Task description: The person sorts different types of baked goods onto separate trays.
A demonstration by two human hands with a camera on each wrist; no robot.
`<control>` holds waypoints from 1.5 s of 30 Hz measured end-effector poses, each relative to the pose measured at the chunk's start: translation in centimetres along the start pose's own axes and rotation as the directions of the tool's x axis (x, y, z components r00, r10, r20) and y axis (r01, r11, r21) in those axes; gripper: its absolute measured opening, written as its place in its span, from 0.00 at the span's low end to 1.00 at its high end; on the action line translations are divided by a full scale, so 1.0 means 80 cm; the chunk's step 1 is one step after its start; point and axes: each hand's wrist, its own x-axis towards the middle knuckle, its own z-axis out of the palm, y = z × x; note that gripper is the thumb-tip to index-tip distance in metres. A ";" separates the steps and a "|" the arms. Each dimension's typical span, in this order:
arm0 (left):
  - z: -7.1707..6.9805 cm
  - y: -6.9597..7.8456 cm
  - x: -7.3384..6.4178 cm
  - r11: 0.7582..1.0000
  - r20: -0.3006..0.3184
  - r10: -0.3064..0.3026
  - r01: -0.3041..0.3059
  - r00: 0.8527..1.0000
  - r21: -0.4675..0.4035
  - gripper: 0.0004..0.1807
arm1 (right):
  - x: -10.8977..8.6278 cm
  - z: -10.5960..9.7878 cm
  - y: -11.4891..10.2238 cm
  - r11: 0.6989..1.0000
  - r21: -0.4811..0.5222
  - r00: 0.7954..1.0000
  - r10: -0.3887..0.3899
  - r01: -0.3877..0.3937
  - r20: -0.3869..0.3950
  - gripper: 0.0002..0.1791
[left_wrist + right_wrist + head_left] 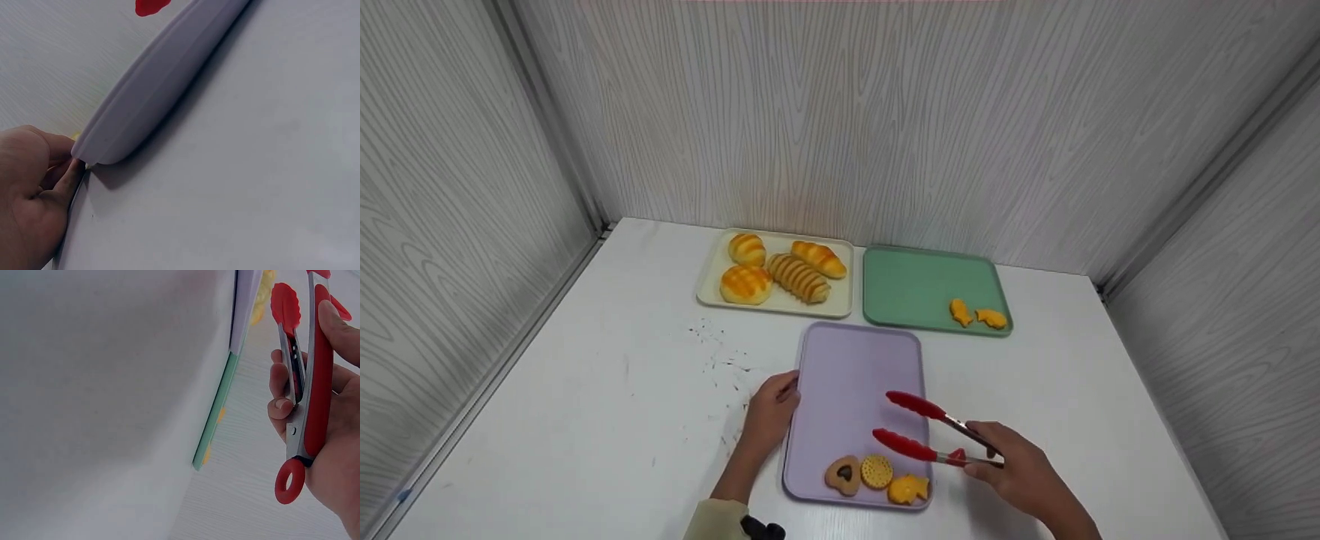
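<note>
Red tongs (906, 445), tips apart, sit gripped in the right hand (1020, 466) over the purple tray (840, 367) at 3 o'clock; I'd work gently, left hand (769, 415) pinching the 9 o'clock rim.

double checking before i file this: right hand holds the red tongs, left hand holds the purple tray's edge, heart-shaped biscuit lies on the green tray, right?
One slip: the head view shows the heart-shaped biscuit lying on the purple tray, not the green tray. The right hand does hold the red tongs, and the left hand the purple tray's edge.
</note>
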 end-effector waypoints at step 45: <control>0.003 -0.002 -0.001 1.000 0.000 -0.007 0.007 1.000 -0.006 0.22 | -0.022 0.020 -0.015 0.925 -0.233 0.946 -0.320 0.299 -0.055 0.27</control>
